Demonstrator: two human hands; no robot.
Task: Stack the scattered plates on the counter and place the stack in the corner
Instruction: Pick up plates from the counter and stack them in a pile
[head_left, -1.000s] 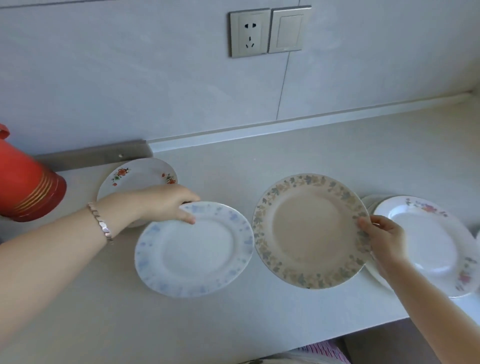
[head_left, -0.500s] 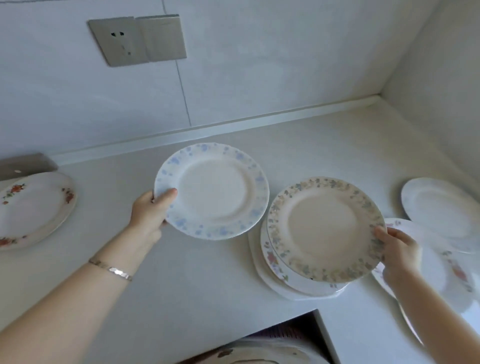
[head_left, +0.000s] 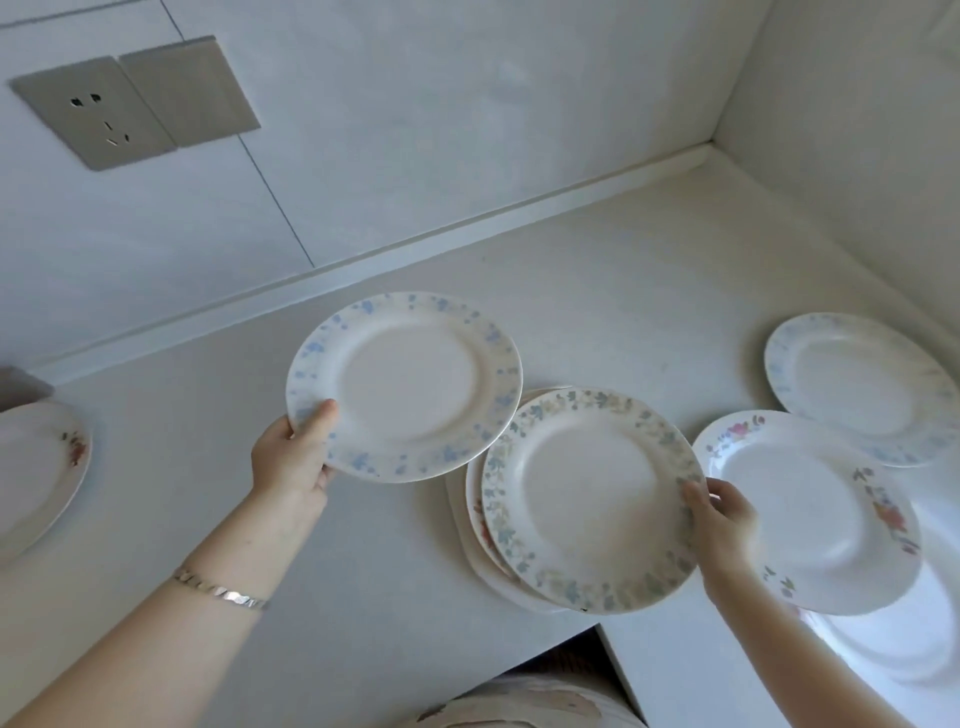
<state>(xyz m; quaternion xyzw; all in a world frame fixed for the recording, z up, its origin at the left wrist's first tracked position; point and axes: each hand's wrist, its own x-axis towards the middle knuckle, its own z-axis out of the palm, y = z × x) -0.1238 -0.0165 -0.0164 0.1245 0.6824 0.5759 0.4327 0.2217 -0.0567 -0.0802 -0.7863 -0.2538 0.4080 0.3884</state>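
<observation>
We put the job at somewhere under halfway: a small pile (head_left: 470, 525) of two or three plates sits near the front edge of the counter (head_left: 623, 291), and nothing stands yet in the corner (head_left: 711, 156), well apart from it at the back right. The left hand (head_left: 293, 460) holds a blue-speckled plate (head_left: 405, 387) in the air just left of the pile, with the thumb pressed on top of the rim and the other fingers curled underneath, mostly hidden. The right hand (head_left: 724, 519) pinches the right rim of a leaf-rimmed plate (head_left: 592, 499) lying over the pile (whether it rests there or hovers just above, we cannot tell). By our reckoning these two go on next. After them come the pink-flowered plate (head_left: 810, 514) just beside the right hand, the pale blue-rimmed plate (head_left: 857, 384) beyond it, and the red-flowered plate (head_left: 36, 467) at the far left. A glare-washed white shape at the lower right may be one more. All are round, shallow, broad-rimmed and glossy, ceramic or glass by the look, so we expect them to be hard, slick and apt to slide or chip. The counter is matt and pale, and a metal link bracelet (head_left: 223, 592) circles the left wrist.
</observation>
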